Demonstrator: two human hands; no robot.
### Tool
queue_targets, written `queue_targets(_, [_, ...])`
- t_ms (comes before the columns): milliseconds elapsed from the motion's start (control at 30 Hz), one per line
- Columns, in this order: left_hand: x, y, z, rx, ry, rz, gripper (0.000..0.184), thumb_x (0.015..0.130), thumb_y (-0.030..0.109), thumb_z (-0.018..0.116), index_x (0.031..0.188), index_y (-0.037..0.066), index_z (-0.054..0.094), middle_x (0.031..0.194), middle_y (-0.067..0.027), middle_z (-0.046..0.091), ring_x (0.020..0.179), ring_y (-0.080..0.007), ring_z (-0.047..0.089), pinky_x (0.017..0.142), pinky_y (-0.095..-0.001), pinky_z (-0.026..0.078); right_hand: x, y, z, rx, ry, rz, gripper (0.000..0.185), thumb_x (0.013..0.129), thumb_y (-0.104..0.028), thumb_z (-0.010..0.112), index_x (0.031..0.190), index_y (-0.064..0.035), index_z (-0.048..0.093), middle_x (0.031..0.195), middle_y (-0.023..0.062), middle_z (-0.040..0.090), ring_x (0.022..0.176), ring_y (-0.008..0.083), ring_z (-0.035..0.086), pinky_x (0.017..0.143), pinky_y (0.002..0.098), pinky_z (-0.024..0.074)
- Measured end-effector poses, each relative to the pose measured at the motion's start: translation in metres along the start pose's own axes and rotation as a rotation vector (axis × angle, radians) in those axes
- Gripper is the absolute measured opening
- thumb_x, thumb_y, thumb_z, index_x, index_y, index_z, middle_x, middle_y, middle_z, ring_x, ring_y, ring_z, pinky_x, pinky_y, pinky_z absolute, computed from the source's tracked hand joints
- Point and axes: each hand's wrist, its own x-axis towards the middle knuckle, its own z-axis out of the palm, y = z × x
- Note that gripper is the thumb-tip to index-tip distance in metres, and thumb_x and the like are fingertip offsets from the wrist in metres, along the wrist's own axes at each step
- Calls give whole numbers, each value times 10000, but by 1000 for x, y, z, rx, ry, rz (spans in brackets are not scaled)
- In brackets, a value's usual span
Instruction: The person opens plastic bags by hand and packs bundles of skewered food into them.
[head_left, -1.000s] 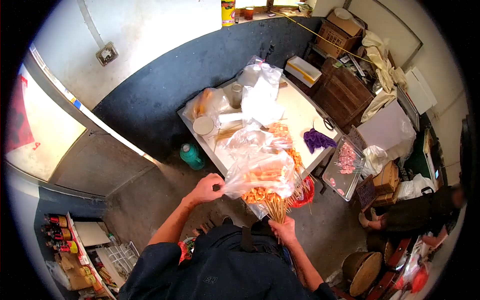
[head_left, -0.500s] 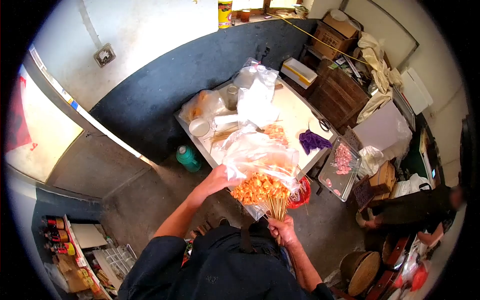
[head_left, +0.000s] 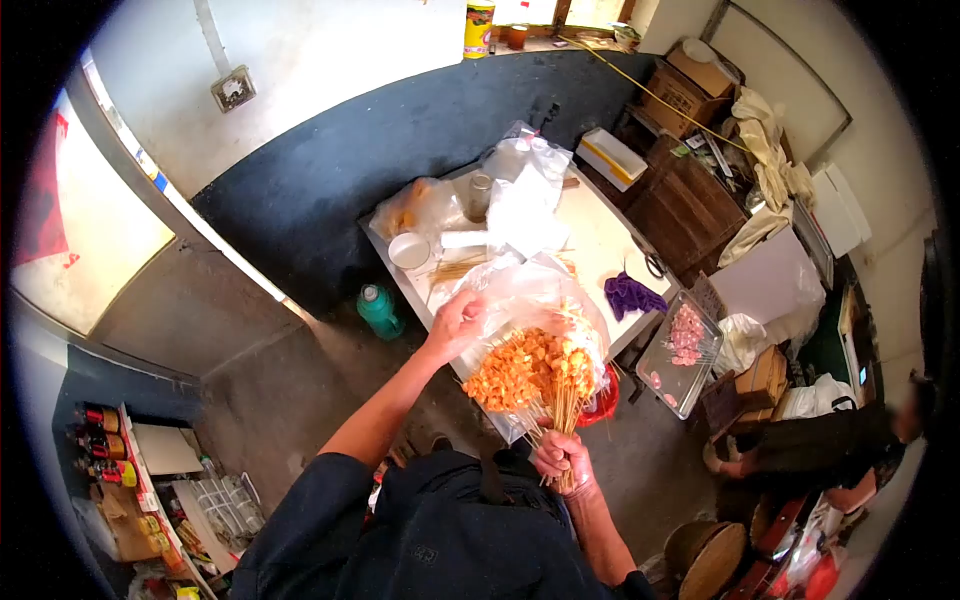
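Note:
My right hand (head_left: 565, 462) is closed round the lower ends of a bundle of wooden skewers (head_left: 568, 412) with orange food pieces at their tops. More orange skewered food (head_left: 508, 373) lies just left of the bundle, over the near edge of the white table (head_left: 600, 237). With fingers pinched, my left hand (head_left: 459, 318) holds the edge of a clear plastic bag (head_left: 535, 288), which is lifted behind the food.
A purple cloth (head_left: 632, 295) and scissors (head_left: 655, 265) lie at the table's right. Beside it are a metal tray (head_left: 665, 375) with pink skewered meat and a red basket (head_left: 603, 400). A green flask (head_left: 379, 312) stands on the floor. Another person (head_left: 820, 440) is at the right.
My left hand has raised the bag and drawn it back off the orange food, more of which now shows. The skewer bundle in my right hand has become more upright and apart from the rest.

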Motion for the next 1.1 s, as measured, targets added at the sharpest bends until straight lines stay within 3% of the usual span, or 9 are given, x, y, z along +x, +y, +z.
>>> queue_targets(67, [-3, 3, 2, -657, -286, -146, 505, 724, 47, 656, 1206, 51, 506, 1089, -119, 567, 989, -205, 571, 800, -322, 475, 0, -1, 2, 78, -47, 30, 329, 876, -55, 555, 1185, 42, 500, 568, -6, 434, 398, 53, 339, 348, 204, 309])
queue_targets(233, [-10, -3, 7, -358, -543, -155, 744, 763, 149, 725, 1376, 7, 328, 1301, -156, 439, 1155, -246, 486, 898, -341, 469, -2, -4, 11, 89, -66, 48, 324, 880, -57, 553, 1185, 43, 501, 562, -6, 439, 398, 51, 341, 350, 203, 318])
queue_targets(300, [4, 2, 17, -614, -461, -306, 608, 775, 175, 727, 1269, 12, 413, 1264, -144, 484, 1054, -210, 543, 826, -320, 491, -3, -5, 13, 77, -67, 53, 324, 881, -58, 553, 1185, 43, 501, 561, -7, 439, 399, 49, 341, 351, 203, 320])
queue_targets(333, [3, 27, 11, -728, -311, -303, 379, 784, 164, 716, 1074, 34, 509, 1065, -115, 603, 858, -150, 594, 694, -284, 502, -3, -4, 15, 65, -61, 54, 324, 881, -57, 553, 1185, 41, 502, 563, -8, 441, 399, 47, 341, 351, 203, 320])
queue_targets(533, [35, -1, 37, -778, 30, -226, 114, 805, 79, 637, 778, 45, 531, 634, -35, 573, 521, -122, 545, 443, -249, 416, 0, 1, 13, 66, -81, 73, 347, 902, -85, 527, 1216, 52, 474, 564, 0, 412, 398, 54, 348, 368, 214, 320])
queue_targets(667, [42, 27, 19, -1068, -5, -452, 161, 832, 63, 572, 726, 75, 451, 676, -76, 591, 469, -149, 521, 416, -284, 397, 0, 1, 14, 58, -87, 68, 355, 886, -80, 557, 1213, 38, 484, 568, -15, 425, 405, 48, 340, 358, 199, 321])
queue_targets(767, [43, 36, 24, -1244, 57, -441, 208, 785, 50, 615, 972, 44, 524, 749, -71, 590, 578, -184, 581, 556, -312, 504, 0, 2, 15, 71, -96, 78, 358, 886, -79, 556, 1214, 43, 482, 567, -14, 424, 404, 49, 338, 357, 201, 323])
queue_targets(1000, [31, -58, 44, -533, 200, -109, 456, 762, 66, 676, 1160, 28, 456, 840, -75, 607, 817, -193, 638, 673, -291, 524, -1, 2, 24, 103, -107, 100, 352, 884, -76, 549, 1210, 40, 486, 563, -8, 423, 398, 49, 339, 362, 204, 322])
queue_targets(1100, [4, -37, 33, -367, 149, -147, 365, 772, 89, 687, 1076, 22, 496, 791, -58, 604, 765, -161, 649, 648, -277, 517, 3, 2, 27, 41, -67, 82, 349, 877, -84, 556, 1199, 35, 494, 556, -11, 416, 391, 47, 336, 363, 202, 319])
